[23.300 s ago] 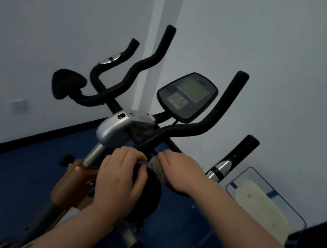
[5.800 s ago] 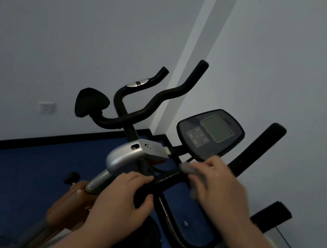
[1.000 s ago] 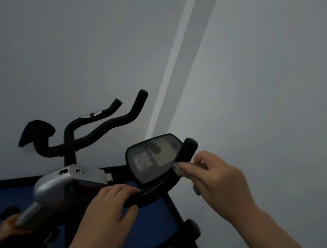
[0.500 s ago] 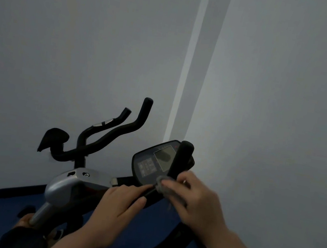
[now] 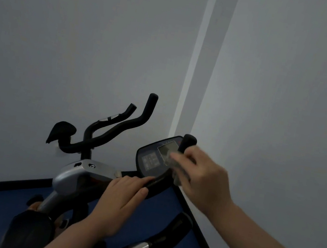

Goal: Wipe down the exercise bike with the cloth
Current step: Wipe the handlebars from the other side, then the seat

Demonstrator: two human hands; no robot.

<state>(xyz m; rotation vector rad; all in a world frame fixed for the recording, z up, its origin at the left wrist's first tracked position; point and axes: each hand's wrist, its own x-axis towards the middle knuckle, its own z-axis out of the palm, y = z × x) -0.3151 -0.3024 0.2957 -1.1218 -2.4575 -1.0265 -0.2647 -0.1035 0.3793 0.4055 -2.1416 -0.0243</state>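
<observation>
Head view: right hand (image 5: 203,179) fingers pinch cloth (image 5: 173,162) on handlebar (image 5: 159,182); left hand (image 5: 120,200) fingers grip it.

Your right hand (image 5: 203,177) is motion-blurred, and so is the crumpled grey cloth (image 5: 175,164) it grips, hiding part of the black oval console (image 5: 152,158). Below that console, the black exercise bike (image 5: 77,176) is cut off by the bottom edge; the console's buttons are too small to read.
</observation>
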